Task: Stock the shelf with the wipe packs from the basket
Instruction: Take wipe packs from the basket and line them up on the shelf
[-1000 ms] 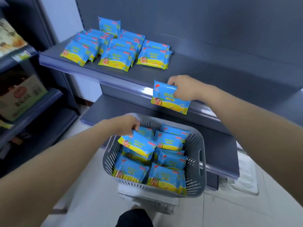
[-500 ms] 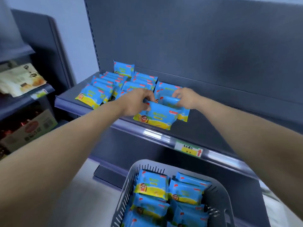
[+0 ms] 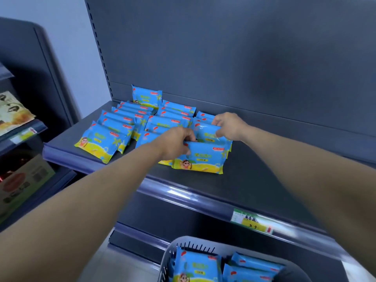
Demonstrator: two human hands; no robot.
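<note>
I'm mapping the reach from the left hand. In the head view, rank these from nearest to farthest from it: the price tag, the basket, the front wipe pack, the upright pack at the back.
1. front wipe pack, in the left hand
2. upright pack, back left
3. price tag, shelf edge, lower right
4. basket, bottom

Even, soft indoor light; a bright glare streak runs along the shelf (image 3: 254,180) front rail. Wide-angle lens bends the edges, and the price tag (image 3: 253,221) reads blurred.
</note>
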